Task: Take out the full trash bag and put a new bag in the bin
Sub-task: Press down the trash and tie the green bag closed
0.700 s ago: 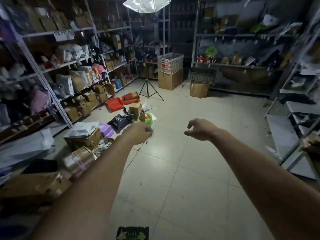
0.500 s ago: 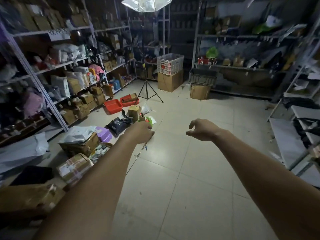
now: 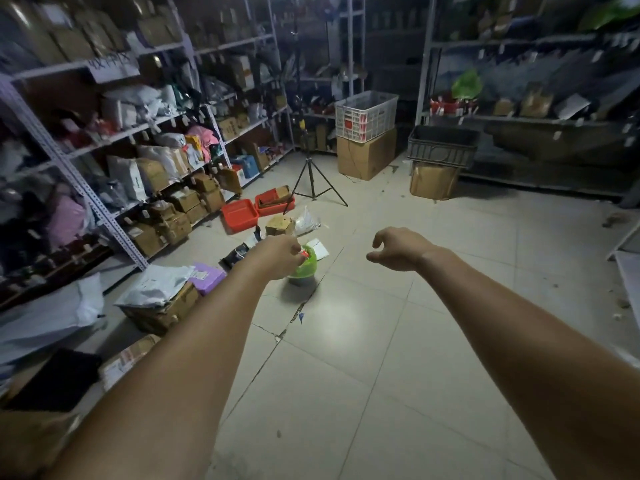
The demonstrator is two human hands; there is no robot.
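Observation:
A small grey bin (image 3: 300, 280) stands on the tiled floor ahead, lined with a green trash bag (image 3: 307, 266) that holds a red-and-white item at its top. Both my arms reach forward at chest height. My left hand (image 3: 278, 252) is curled into a loose fist with nothing visible in it; it overlaps the bag's left edge in the view, and I cannot tell whether it touches it. My right hand (image 3: 398, 249) hangs to the right of the bin, fingers bent and apart, holding nothing.
Loaded shelving (image 3: 114, 140) runs along the left, with cardboard boxes (image 3: 162, 306), red trays (image 3: 240, 215) and loose packets on the floor beside it. A black tripod (image 3: 313, 181), a white crate on a box (image 3: 366, 133) and a dark crate (image 3: 442, 147) stand further back. Floor tiles show a crack (image 3: 277, 332).
The view has come closer to the clutter on the floor. The green-bagged bin now shows beside my left hand. My right fingers have spread slightly.

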